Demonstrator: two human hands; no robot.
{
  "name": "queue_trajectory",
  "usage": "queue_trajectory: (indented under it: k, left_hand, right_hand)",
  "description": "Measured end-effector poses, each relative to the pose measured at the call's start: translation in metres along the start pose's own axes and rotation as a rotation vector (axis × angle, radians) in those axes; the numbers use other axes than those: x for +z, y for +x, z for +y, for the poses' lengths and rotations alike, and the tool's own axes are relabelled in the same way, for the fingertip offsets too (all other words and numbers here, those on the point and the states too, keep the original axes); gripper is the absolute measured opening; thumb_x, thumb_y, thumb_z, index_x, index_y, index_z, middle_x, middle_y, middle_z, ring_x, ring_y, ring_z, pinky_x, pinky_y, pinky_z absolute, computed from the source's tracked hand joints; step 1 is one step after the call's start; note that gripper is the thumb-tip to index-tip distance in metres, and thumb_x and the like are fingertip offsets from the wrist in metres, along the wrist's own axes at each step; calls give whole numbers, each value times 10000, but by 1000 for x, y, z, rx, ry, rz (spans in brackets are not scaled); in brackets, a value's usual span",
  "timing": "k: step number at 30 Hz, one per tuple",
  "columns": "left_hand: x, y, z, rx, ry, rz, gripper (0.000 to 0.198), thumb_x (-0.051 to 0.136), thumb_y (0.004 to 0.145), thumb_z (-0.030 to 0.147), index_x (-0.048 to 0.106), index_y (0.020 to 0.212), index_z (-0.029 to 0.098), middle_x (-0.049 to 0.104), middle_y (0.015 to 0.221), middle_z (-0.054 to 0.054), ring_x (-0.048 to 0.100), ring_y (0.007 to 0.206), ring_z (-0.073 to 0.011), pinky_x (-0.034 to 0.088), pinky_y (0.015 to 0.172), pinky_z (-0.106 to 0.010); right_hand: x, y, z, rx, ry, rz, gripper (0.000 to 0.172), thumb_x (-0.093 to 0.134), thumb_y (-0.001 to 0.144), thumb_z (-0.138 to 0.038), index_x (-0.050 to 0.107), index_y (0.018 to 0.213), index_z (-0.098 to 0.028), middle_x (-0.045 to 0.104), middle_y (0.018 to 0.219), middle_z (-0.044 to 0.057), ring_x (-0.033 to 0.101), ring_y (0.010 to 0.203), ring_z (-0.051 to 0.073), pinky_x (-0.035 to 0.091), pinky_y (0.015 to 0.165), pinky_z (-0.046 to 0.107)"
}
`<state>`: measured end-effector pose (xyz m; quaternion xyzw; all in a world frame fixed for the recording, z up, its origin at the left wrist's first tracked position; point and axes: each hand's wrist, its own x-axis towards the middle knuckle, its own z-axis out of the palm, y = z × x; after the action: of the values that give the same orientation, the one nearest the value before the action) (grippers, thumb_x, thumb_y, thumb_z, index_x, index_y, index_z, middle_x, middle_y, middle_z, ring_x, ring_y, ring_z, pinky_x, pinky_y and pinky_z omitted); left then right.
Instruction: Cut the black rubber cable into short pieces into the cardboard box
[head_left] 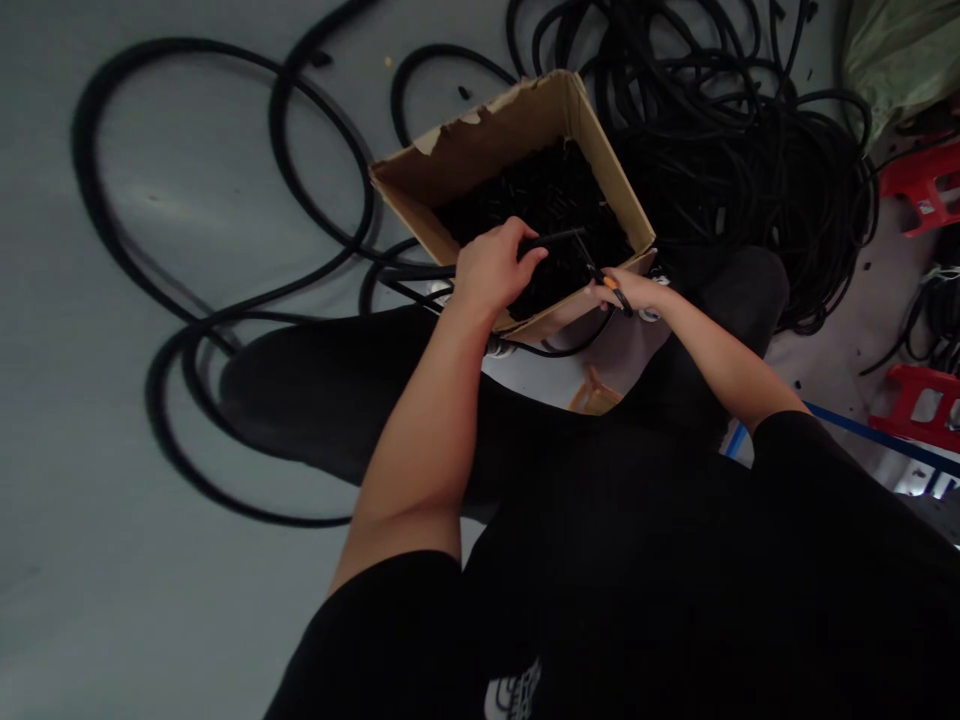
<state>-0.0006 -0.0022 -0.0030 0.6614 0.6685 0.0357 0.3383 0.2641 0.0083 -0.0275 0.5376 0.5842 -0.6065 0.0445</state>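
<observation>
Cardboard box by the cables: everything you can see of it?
The cardboard box is plain brown corrugated board, open-topped with no flaps visible, its far rim torn into ragged, paler patches. It sits corner-on between the person's legs on the grey floor, filled with short black pieces, possibly cable offcuts. Loops of black cable lie beside it, reaching its right wall. The left hand reaches in over the rim; the right hand, holding orange-handled scissors, is just above the near rim.

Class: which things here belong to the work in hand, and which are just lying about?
Job: left hand, black cable piece, right hand, orange-handled scissors, cardboard box of black pieces, coiled black cable.
Lying about: red plastic stools, green sack, blue strap.
</observation>
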Motion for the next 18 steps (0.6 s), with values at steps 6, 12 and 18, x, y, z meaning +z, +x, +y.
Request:
queue_trajectory:
  k: [6,12,18]
  left_hand:
    - [9,0,11,37,-23,-22,426,639,1197,422,767,1577,280,900,1413,-164,812,1403,-426,614,1196,-521]
    - [11,2,12,48,-21,-34,457,635,1202,439,764,1602,260,902,1411,-169,816,1409,-434,603,1208,-526]
    - [7,-3,18,4,41,-29,477,625,1215,432,751,1634,244,872,1506,-195,795,1446,-457,607,1217,-558]
  right_hand:
    - [3,-2,-10,-49,27,78,452,1010,1075,-441,633,927,-240,673,795,-20,677,810,170,563,760,253]
    - [3,-4,-19,-28,0,123,495,974,1108,-575,632,975,-244,648,773,-22,683,833,190,565,782,274]
    - [3,-4,-21,64,-62,132,551,940,1147,-615,592,931,-247,670,772,-3,659,785,184,536,767,278]
